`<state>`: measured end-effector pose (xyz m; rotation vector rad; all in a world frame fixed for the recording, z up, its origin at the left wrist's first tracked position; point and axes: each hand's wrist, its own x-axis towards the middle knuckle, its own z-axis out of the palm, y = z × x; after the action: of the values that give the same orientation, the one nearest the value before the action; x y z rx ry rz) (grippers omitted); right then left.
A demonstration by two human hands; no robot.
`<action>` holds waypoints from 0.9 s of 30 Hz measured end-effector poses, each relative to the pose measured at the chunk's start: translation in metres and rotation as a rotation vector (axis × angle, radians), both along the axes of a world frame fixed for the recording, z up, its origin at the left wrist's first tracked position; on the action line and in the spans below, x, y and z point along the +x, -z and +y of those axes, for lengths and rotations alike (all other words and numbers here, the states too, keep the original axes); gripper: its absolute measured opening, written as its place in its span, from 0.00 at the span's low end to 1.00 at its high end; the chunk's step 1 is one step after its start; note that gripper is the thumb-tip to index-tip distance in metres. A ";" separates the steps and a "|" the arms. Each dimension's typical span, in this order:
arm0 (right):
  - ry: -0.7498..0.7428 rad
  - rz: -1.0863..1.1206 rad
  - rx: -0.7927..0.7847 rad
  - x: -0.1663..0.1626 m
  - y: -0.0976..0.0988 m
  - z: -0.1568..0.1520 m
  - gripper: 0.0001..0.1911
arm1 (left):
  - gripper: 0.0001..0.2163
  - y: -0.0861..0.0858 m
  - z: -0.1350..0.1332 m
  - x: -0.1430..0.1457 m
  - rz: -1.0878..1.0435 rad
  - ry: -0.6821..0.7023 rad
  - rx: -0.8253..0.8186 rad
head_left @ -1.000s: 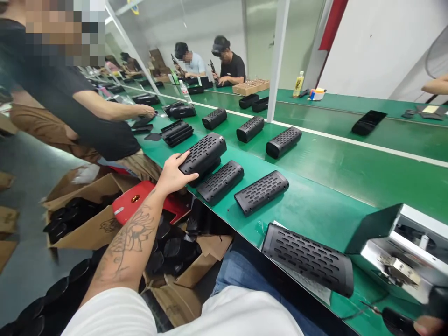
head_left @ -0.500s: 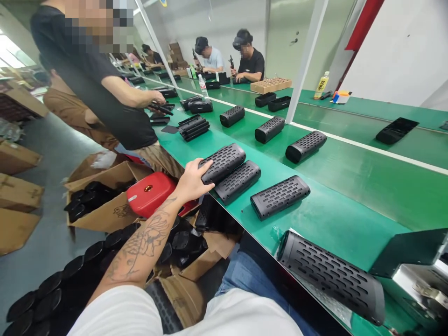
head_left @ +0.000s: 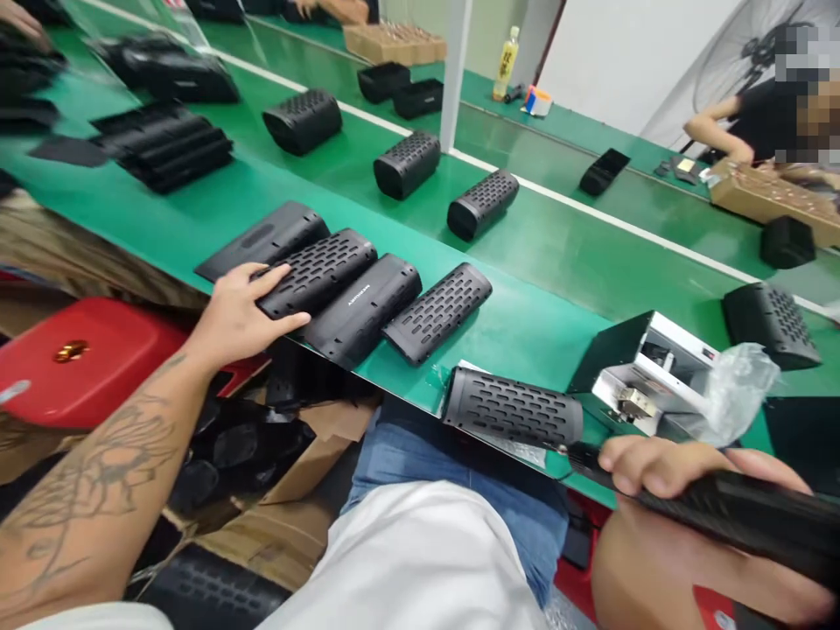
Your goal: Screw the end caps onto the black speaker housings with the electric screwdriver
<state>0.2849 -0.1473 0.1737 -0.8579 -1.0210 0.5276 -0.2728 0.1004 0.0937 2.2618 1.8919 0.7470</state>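
Note:
My left hand rests with fingers spread on the near end of a black perforated speaker shell at the green table's front edge. Beside that shell lie a smooth black shell to its left, another black shell and a perforated one to its right. My right hand is closed round a long black tool at the lower right. Just left of the tool's tip lies another perforated shell on the table edge.
A small metal and black fixture with a crumpled plastic bag stands right of centre. More shells sit further back on the green belt. A red stool and cardboard boxes of black parts are below the table. A person works at the far right.
The view has swung right and down. My left hand has set the shell down in the row and now lies on it. My right hand with the black tool has come into view.

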 end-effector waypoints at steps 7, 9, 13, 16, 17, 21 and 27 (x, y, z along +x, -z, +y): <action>-0.124 -0.103 0.050 -0.034 0.012 0.021 0.35 | 0.56 0.035 -0.017 0.011 -0.098 -0.042 0.006; -0.175 -0.110 0.049 -0.035 0.016 0.022 0.34 | 0.54 0.042 -0.019 0.014 -0.113 -0.062 0.016; -0.235 -0.082 -0.008 -0.038 0.022 0.023 0.35 | 0.53 0.050 -0.018 0.020 -0.201 -0.110 0.069; -0.261 -0.070 -0.027 -0.043 0.025 0.025 0.32 | 0.49 0.056 -0.039 0.045 -0.245 -0.205 0.274; -0.272 -0.063 -0.030 -0.044 0.026 0.026 0.31 | 0.45 0.059 -0.053 0.063 -0.231 -0.212 0.390; -0.325 -0.080 -0.034 -0.046 0.031 0.026 0.31 | 0.37 0.076 -0.120 0.167 -0.238 0.544 0.531; -0.379 -0.213 -0.077 -0.036 0.036 0.012 0.27 | 0.45 0.093 -0.126 0.280 -0.333 0.879 0.335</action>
<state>0.2487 -0.1355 0.1376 -0.8027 -1.3779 0.8118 0.0070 -0.0255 0.0005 2.5693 0.5386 1.2018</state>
